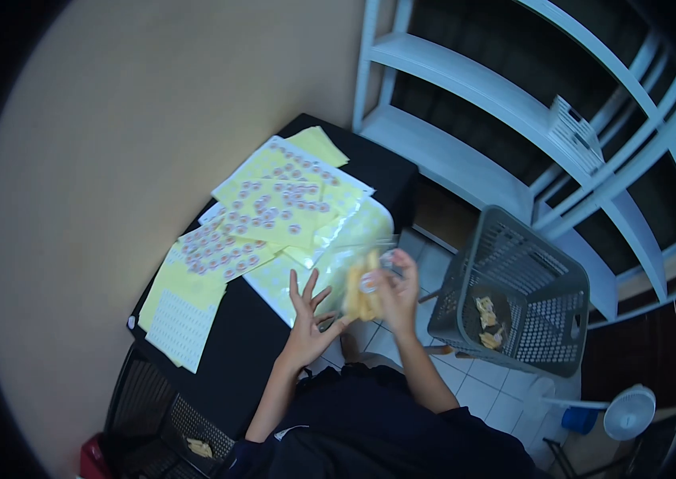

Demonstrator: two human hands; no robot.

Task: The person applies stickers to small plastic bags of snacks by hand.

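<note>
A clear plastic bag [358,291] with yellowish pieces inside is in front of me at the table's right edge. My right hand [398,295] is closed on the bag's right side, its fingers over a round sticker on the front. Spread wide, the fingers of my left hand [307,319] stand apart, with the thumb against the lower left of the bag. Beyond the hands, yellow sheets [274,211] with rows of round red and white stickers lie on the black table [246,335]. The bag is slightly blurred.
A grey basket [513,358] at the right holds a few small packs [485,311]. A dark crate [142,399] sits at the lower left. White shelves [465,156] rise behind. A printed sheet [182,329] lies at the table's left; a white fan [629,413] is at lower right.
</note>
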